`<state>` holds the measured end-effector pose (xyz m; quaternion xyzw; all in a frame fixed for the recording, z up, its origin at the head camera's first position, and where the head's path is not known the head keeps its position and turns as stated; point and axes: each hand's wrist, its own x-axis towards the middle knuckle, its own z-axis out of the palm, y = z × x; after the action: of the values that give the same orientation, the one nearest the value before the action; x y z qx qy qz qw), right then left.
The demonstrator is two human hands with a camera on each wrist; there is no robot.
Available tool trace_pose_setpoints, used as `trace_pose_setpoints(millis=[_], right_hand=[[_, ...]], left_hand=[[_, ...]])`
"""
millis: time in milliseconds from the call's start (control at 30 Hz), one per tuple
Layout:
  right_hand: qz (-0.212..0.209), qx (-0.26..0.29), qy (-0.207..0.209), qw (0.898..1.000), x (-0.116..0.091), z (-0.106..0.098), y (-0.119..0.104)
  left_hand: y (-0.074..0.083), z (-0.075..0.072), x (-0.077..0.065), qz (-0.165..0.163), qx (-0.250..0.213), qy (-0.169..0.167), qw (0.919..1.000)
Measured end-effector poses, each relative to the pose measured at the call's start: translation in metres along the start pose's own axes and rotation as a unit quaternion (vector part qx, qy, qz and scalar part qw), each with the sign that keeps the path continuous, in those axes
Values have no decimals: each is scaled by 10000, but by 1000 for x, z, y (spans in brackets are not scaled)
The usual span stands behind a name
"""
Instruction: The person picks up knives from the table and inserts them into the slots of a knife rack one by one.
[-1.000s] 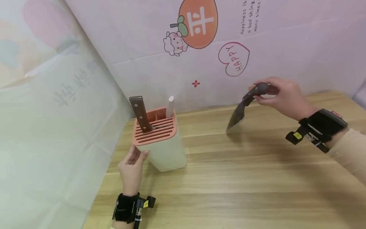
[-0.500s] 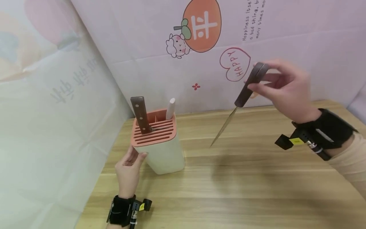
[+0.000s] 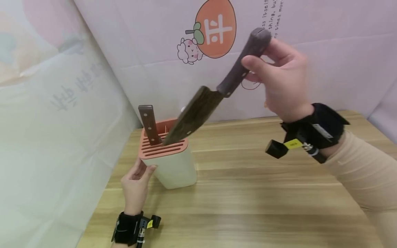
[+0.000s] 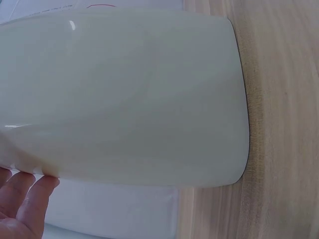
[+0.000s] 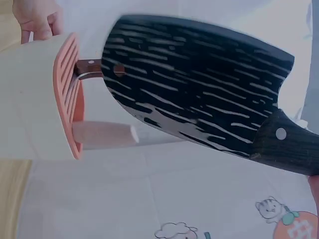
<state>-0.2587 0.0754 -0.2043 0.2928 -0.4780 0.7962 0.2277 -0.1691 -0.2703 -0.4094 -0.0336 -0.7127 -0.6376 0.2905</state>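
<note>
My right hand (image 3: 285,79) grips the dark handle of a cleaver (image 3: 195,115), tilted with its wide blade slanting down to the left. In the right wrist view the cleaver (image 5: 194,94) shows a hole near its tip and light streaks; a gap separates that tip from the slotted top. A pale knife block (image 3: 173,172) with an orange top stands upright on the table. Around its near left corner, my left hand (image 3: 134,187) holds it by thumb and fingers. The left wrist view shows fingertips (image 4: 45,186) against the block's smooth wall (image 4: 124,99).
A brown-handled knife (image 3: 149,125) stands in the block's slots. The white handle (image 5: 104,133) rises from its rear compartment, mostly hidden by the blade in the head view. Printed cloth (image 3: 155,82) hangs behind and at left of the wooden table (image 3: 248,193).
My right hand has lifted the cleaver and carried it left from low over the table to above the block. The blade has turned its flat side into view. My left hand stays at the block.
</note>
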Motion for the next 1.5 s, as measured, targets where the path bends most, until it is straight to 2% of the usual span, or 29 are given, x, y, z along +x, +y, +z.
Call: trace_pose_setpoints(millis=[200, 400, 533, 667, 800, 933, 1067, 1200, 1300, 1400, 1500], right_hand=[[344, -459, -277, 9980, 2, 21, 18], [803, -957, -584, 9904, 1, 37, 26], [731, -1232, -861, 9859, 1, 45, 26], [488, -1651, -1023, 9797, 2, 56, 21], [161, -2229, -1466, 9636, 2, 70, 17], [-31, -2556, -1914, 9476, 1, 81, 20], [63, -2464, -2250, 9427, -6, 89, 32], [260, -2224, -2637, 9382, -22, 94, 55], [222, -2396, -2811, 9290, -36, 93, 73], [235, -2604, -2849, 9222, -48, 91, 86], [357, -2593, -2784, 9241, -54, 90, 94]], left_hand=[[-2, -1, 2, -44, 19, -28, 10000], [-4, -1, 1, 23, 68, 4, 10000], [-4, -1, 0, 32, 80, 36, 10000], [-4, 0, 0, 72, 92, 25, 9999], [-5, 1, 0, 107, 191, 19, 9998], [-5, 1, 0, 80, 253, 48, 9996], [-4, 0, -1, 6, 277, 112, 9996], [-5, -1, 0, 50, 362, 147, 9992], [-5, -1, 1, 107, 356, 120, 9992], [-4, 0, 3, 100, 332, 84, 9994], [-4, 0, 3, 103, 314, 71, 9994]])
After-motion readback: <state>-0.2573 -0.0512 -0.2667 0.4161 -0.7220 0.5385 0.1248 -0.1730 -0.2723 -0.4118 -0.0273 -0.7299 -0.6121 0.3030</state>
